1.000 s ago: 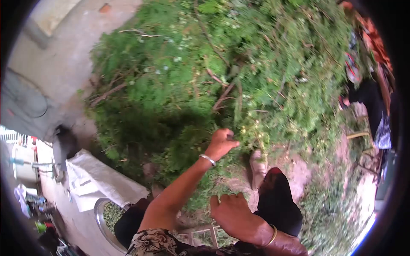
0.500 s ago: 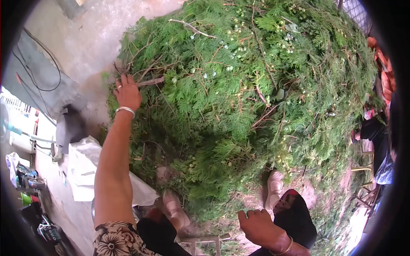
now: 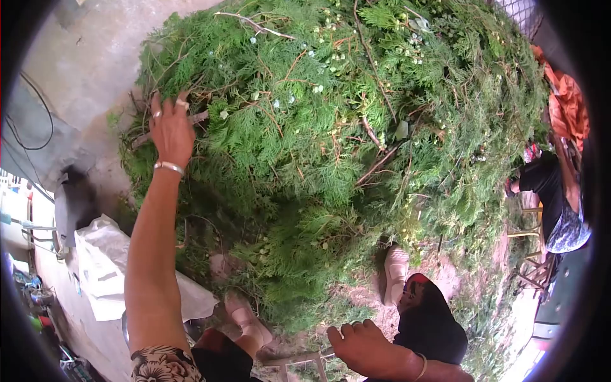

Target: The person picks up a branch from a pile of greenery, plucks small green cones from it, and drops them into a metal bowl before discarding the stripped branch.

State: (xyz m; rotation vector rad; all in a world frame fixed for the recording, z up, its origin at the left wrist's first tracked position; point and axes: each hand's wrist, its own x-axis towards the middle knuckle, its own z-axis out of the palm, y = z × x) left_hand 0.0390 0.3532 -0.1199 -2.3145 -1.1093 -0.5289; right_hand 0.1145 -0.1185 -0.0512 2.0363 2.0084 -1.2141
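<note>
My left hand (image 3: pixel 172 130) reaches out to the left side of a big heap of green conifer branches (image 3: pixel 305 153). Its fingers are stretched and somewhat apart over the twigs, next to a thick brown branch stub (image 3: pixel 199 117). A ring and a bracelet show on this hand and wrist. Low in the view, my right hand (image 3: pixel 369 347) is curled closed above my lap, apart from the heap. Whatever its fingers hold, if anything, is hidden.
White sheeting (image 3: pixel 102 274) lies at the left beside a dark grey object (image 3: pixel 76 197). My shoes (image 3: pixel 396 270) stand at the heap's near edge, with a low wooden frame (image 3: pixel 296 361) between my legs. Another person (image 3: pixel 550 197) sits at the right near orange cloth (image 3: pixel 566 105).
The view has shifted, so the heap appears farther left. My left hand has shifted slightly along the branches, and its fingers are more spread. My right hand stays curled low in front.
</note>
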